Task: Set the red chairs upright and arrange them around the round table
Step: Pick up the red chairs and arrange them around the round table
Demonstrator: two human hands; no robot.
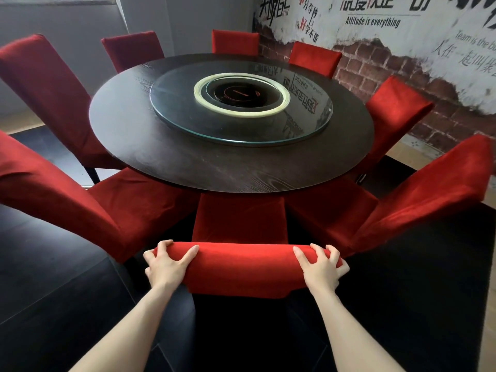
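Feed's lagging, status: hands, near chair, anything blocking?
Left hand and right hand grip the backrest top of the near chair. Chair upright, seat at the edge of the round table. Left chair and right chair flank it closely.

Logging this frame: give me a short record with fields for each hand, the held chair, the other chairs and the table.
left hand: grips the backrest top of the nearest red chair, left end
right hand: grips the same backrest top, right end
nearest red chair: upright, facing the round table
other red chairs: seven in view, all upright around the table
glass turntable: centred on the table
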